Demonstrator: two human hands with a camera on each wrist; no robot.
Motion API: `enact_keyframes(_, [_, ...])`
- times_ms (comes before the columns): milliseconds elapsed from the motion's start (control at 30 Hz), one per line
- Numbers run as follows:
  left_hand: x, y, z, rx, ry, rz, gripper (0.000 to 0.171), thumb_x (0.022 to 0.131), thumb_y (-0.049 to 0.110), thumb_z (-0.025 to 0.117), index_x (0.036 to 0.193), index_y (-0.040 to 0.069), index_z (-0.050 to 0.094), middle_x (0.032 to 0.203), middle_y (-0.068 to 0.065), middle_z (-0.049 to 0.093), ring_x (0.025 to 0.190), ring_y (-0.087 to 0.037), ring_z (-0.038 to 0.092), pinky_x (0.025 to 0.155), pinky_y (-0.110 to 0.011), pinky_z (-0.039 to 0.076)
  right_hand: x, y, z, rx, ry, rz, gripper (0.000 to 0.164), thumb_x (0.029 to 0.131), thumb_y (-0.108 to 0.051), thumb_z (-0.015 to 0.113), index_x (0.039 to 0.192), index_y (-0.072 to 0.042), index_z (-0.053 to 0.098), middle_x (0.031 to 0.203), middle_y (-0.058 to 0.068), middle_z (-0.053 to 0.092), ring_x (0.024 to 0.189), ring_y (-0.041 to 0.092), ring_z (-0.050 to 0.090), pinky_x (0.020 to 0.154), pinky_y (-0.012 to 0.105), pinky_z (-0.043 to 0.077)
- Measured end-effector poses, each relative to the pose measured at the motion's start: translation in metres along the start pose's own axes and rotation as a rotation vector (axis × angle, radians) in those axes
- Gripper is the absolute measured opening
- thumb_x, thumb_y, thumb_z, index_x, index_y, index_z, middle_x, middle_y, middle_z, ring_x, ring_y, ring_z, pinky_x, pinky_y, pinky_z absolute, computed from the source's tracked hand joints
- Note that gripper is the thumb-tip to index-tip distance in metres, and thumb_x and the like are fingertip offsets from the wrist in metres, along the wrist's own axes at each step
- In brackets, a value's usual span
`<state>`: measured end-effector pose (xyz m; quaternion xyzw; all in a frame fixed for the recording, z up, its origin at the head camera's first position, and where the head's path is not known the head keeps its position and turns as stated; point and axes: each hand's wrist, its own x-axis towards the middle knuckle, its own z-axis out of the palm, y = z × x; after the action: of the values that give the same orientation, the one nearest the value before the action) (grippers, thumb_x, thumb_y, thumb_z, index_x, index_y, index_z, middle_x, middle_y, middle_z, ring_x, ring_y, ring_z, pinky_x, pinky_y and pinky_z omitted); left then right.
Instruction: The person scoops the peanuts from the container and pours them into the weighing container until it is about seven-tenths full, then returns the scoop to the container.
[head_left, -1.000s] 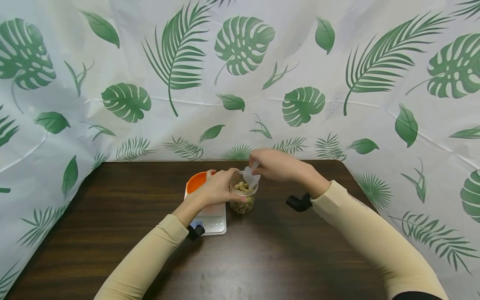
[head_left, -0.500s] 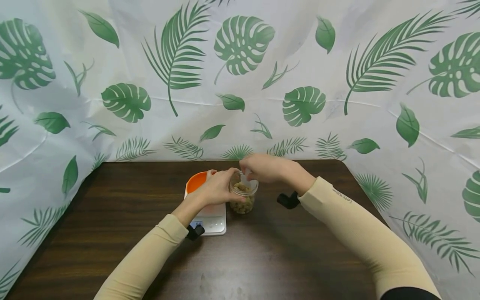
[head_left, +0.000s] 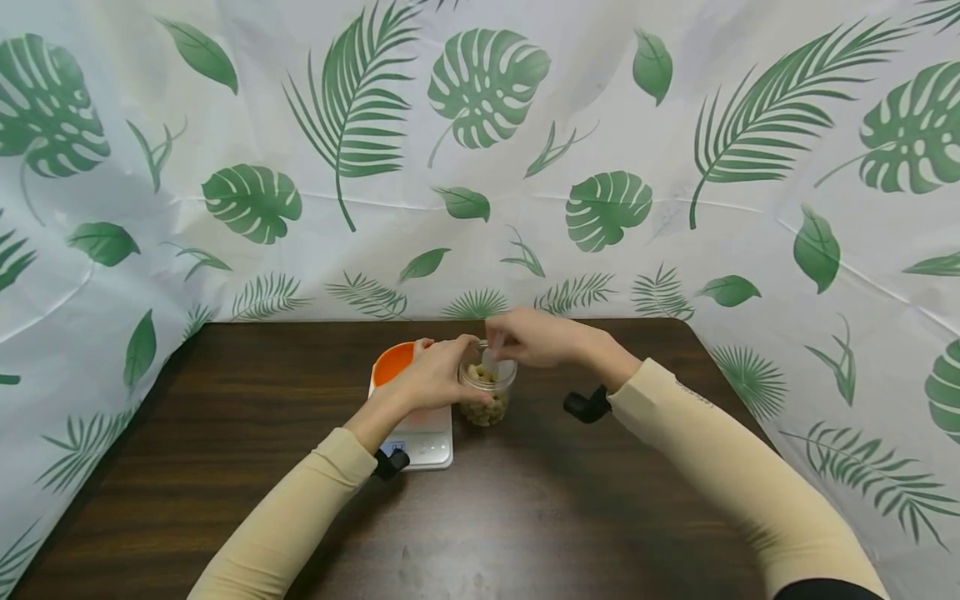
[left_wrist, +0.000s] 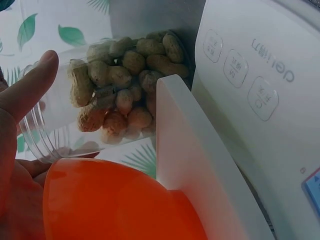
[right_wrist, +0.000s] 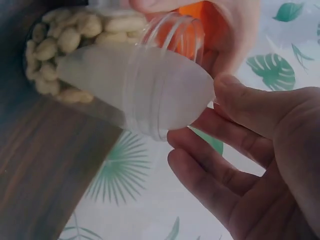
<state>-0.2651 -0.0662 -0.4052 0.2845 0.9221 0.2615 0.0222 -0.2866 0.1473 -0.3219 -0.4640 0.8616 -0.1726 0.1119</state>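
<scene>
My left hand (head_left: pixel 429 377) grips a clear jar (left_wrist: pixel 42 135) near its mouth, thumb on the near side. Unshelled peanuts (left_wrist: pixel 117 75) fill its lower part. From the right, my right hand (head_left: pixel 542 337) pinches a translucent white scoop (right_wrist: pixel 175 95) by its upper end. The scoop's blade reaches down through the mouth, its tip among the peanuts in the right wrist view. Thumb and index finger do the pinching, while the other fingers lie close to the rim. The jar stands upright on the table, and its far wall is hidden by the hands.
Just left of the jar is a white kitchen scale (head_left: pixel 431 454) with buttons and a small display, partly covered by the left forearm. An orange bowl (head_left: pixel 392 363) sits on its platform. The dark wooden table (head_left: pixel 570 517) ends at a leaf-print curtain (head_left: pixel 480 250) behind.
My right hand has moved left and lowered the scoop from the rim into the peanuts, then shifted slightly back to the right. The left hand keeps its hold on the jar.
</scene>
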Motion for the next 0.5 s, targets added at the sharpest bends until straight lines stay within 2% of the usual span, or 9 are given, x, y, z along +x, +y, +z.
enact_keyframes(67, [0.000, 0.000, -0.001, -0.003, -0.004, -0.003, 0.088, 0.079, 0.053, 0.086, 0.146, 0.008, 0.049, 0.101, 0.005, 0.071, 0.104, -0.015, 0.063, 0.104, -0.061, 0.023, 0.001, -0.002, 0.004, -0.014, 0.017, 0.007, 0.004, 0.098, -0.005, 0.069, 0.101, -0.004, 0.066, 0.096, 0.000, 0.068, 0.088, 0.015, 0.068, 0.076, 0.034, 0.056])
enact_keyframes(200, [0.001, 0.000, -0.002, -0.002, -0.003, 0.002, 0.089, 0.079, 0.052, 0.087, 0.147, 0.009, 0.048, 0.098, 0.005, 0.071, 0.109, -0.017, 0.063, 0.104, -0.062, 0.023, 0.003, -0.006, 0.010, -0.050, 0.034, 0.024, 0.005, 0.099, -0.007, 0.069, 0.104, -0.006, 0.066, 0.096, -0.002, 0.067, 0.085, 0.013, 0.066, 0.073, 0.032, 0.055])
enact_keyframes(300, [0.002, 0.000, -0.001, 0.003, 0.006, 0.006, 0.088, 0.079, 0.052, 0.087, 0.146, 0.009, 0.049, 0.111, 0.003, 0.070, 0.110, -0.017, 0.063, 0.104, -0.061, 0.024, 0.001, -0.003, 0.009, -0.039, 0.057, 0.028, 0.006, 0.099, -0.008, 0.069, 0.104, -0.008, 0.066, 0.098, -0.001, 0.068, 0.087, 0.014, 0.067, 0.075, 0.033, 0.056])
enact_keyframes(500, [0.001, 0.000, 0.001, -0.001, 0.005, -0.006, 0.087, 0.079, 0.053, 0.087, 0.144, 0.008, 0.050, 0.115, 0.002, 0.070, 0.106, -0.016, 0.063, 0.104, -0.060, 0.024, -0.005, 0.006, 0.008, 0.000, 0.105, 0.025, 0.010, 0.099, -0.011, 0.071, 0.106, -0.005, 0.067, 0.098, 0.000, 0.068, 0.083, 0.013, 0.066, 0.072, 0.034, 0.055])
